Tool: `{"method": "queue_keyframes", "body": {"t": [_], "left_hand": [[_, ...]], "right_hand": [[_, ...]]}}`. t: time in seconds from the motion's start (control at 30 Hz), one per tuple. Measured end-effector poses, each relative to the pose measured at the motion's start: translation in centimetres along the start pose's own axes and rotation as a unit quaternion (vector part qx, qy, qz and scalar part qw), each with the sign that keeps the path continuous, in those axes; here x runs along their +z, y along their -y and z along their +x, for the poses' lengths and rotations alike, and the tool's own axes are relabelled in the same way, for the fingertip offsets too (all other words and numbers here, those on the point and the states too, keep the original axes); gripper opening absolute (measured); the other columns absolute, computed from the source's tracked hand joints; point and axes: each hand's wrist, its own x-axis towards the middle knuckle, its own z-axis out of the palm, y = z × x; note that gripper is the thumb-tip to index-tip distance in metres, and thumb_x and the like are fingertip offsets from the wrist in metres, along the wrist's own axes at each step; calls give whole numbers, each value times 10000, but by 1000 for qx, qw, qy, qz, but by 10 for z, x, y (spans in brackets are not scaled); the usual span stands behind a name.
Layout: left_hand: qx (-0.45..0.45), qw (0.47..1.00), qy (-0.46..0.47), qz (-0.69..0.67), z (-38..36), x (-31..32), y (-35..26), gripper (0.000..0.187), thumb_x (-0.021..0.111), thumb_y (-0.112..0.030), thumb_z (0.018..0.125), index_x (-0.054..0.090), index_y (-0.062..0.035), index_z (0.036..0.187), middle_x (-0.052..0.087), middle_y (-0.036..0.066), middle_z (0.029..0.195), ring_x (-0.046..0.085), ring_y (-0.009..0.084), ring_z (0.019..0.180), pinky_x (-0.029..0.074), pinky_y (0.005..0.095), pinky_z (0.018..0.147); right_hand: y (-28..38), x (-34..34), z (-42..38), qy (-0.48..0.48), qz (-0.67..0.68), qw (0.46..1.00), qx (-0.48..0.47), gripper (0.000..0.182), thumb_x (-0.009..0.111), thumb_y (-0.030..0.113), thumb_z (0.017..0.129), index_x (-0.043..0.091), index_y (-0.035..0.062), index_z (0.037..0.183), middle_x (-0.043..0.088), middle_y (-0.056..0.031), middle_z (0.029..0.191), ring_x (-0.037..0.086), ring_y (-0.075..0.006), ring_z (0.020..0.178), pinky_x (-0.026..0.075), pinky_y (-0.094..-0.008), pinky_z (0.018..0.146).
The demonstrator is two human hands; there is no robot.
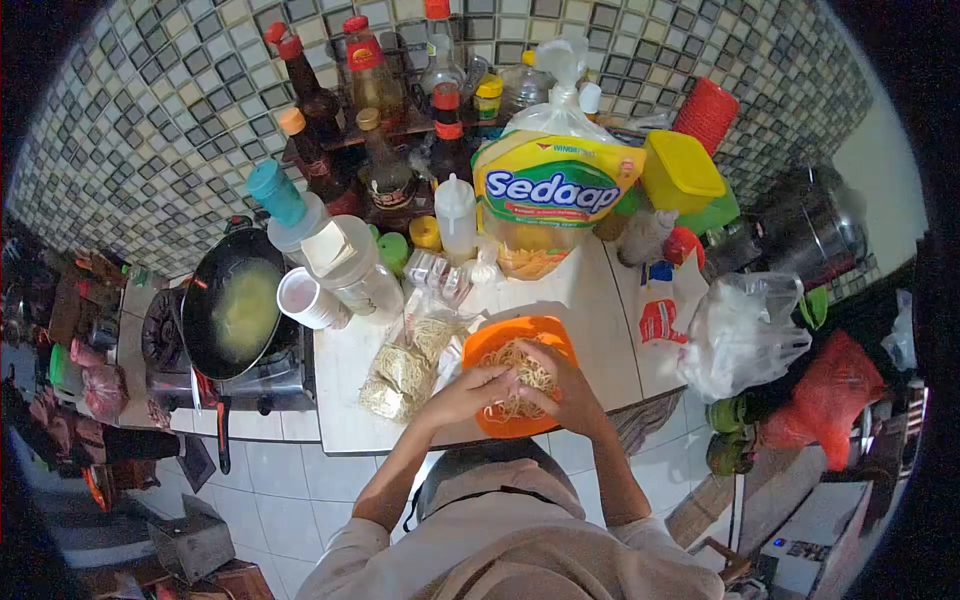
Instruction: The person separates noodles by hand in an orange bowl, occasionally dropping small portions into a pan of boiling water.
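An orange bowl stands near the counter's front edge with loose, pale dry noodles in it. My left hand reaches in over the bowl's left side, its fingers pinched together on noodles. From the right comes my right hand, with its thumb and fingers bent round noodles close to my left fingertips. What lies between the fingertips is partly hidden. Left of the bowl, a clear plastic pack of dry noodle blocks lies on the counter.
A black wok with yellowish liquid sits on the stove at left. Behind the bowl are a Sedaap bag, a squeeze bottle and several sauce bottles. Plastic cups and a clear jar stand left; a white plastic bag lies right.
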Motion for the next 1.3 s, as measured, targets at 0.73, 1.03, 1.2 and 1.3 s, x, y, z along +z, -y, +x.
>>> {"method": "queue_keyframes", "body": {"t": [0.73,1.03,1.2,1.3], "left_hand": [[119,992,-47,23,1,-2,11,211,453,-211,890,524,-21,833,467,-8,696,434,63,652,370,204,582],[150,982,-71,88,1,-4,8,176,490,-157,872,552,-1,923,490,-3,853,470,87,737,389,210,649],[234,960,-144,54,7,0,19,168,512,-154,851,587,-11,901,474,23,798,427,84,697,334,199,571],[213,961,-165,56,4,-1,14,165,534,-158,837,601,-13,880,488,33,809,449,105,669,351,213,559]], "right_hand": [[-8,26,-3,-23,218,973,68,265,480,103,837,492,19,1088,517,-53,1024,480,-118,973,393,-229,804],[-21,52,-11,-84,292,940,153,313,480,40,830,488,29,1143,538,-41,1005,501,-105,948,396,-231,816],[-8,31,-18,-77,251,947,187,190,495,74,837,574,6,996,545,-2,737,511,-66,679,420,-217,625],[-11,25,-20,-89,197,957,191,164,499,91,838,592,-4,934,535,-7,660,502,-69,597,414,-217,554]]}}
